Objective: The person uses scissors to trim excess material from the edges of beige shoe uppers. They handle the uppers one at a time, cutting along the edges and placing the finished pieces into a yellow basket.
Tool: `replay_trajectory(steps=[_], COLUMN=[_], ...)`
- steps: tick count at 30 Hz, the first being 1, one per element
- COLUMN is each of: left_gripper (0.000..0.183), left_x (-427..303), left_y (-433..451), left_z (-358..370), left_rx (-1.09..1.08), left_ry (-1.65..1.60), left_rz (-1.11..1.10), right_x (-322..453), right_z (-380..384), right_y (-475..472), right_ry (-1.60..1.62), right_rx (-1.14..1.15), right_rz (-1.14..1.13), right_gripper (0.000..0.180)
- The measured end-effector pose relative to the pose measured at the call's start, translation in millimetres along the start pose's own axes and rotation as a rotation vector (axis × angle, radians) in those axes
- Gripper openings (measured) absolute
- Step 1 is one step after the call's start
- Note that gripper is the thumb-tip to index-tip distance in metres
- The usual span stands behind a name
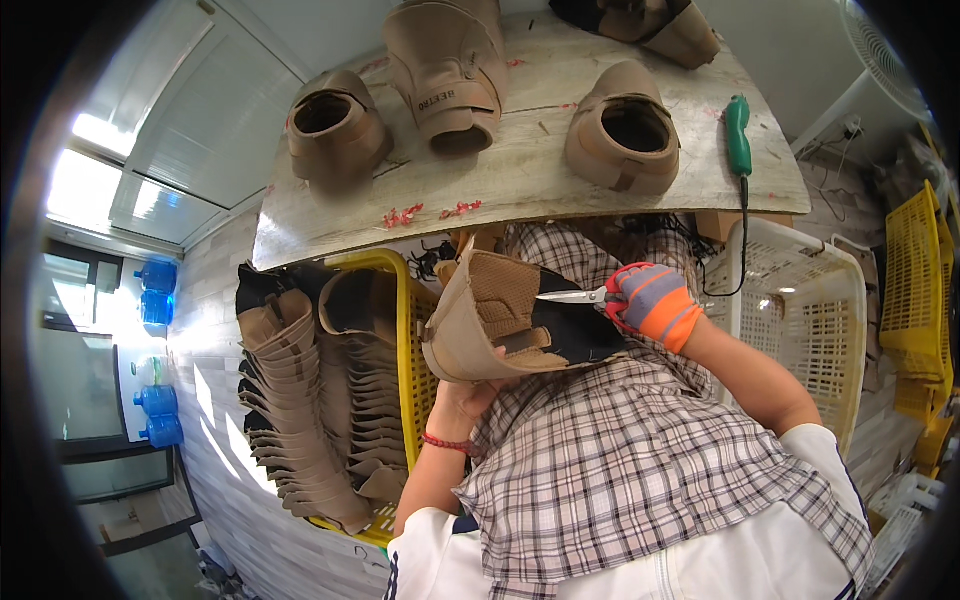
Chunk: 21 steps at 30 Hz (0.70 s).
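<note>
My left hand [471, 394] grips a beige shoe upper [457, 326] from below, its fingers partly hidden behind the material. The upper is turned with its tan mesh lining and black inner fabric showing. In an orange and grey glove, my right hand [658, 304] is closed around the red handles of a pair of scissors [574, 297]. The blades look closed or nearly so and lie over the upper's inside, by the border of mesh and black fabric; whether they touch it I cannot tell.
Beige shoe uppers [624, 142] stand on the worn table [525, 180], beside a green corded hand tool [738, 139]. At left, a yellow crate [405, 337] holds stacked uppers [300, 420]. A white plastic basket [810, 322] is at right, with a fan [885, 52] beyond the table.
</note>
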<state>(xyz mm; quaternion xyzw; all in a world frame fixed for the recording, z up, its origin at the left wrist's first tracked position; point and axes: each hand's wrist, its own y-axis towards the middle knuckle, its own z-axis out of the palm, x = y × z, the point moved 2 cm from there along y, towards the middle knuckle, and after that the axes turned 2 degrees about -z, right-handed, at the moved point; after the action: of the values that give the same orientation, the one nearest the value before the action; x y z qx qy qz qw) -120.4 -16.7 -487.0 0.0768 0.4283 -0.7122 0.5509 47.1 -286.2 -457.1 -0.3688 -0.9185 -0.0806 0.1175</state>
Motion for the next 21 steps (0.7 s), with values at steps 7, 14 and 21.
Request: replay_trajectory(steps=[7, 14, 21], left_gripper=[0.051, 0.066, 0.059], left_x=[4.5, 10.4, 14.7], left_y=[5.5, 2.5, 7.3], left_z=[-11.4, -35.9, -52.2], left_rx=[-0.056, -0.010, -0.165], left_ry=[-0.218, -0.058, 0.588], left_rz=[0.146, 0.212, 0.445], right_x=[27.1, 34.5, 23.9], right_z=[-4.4, -5.3, -27.1], right_y=[10.1, 13.6, -7.6], right_ry=[0.073, 0.042, 0.187], right_rx=[-0.001, 0.029, 0.084], right_rz=[-0.172, -0.246, -0.130], right_gripper=[0.029, 0.029, 0.026])
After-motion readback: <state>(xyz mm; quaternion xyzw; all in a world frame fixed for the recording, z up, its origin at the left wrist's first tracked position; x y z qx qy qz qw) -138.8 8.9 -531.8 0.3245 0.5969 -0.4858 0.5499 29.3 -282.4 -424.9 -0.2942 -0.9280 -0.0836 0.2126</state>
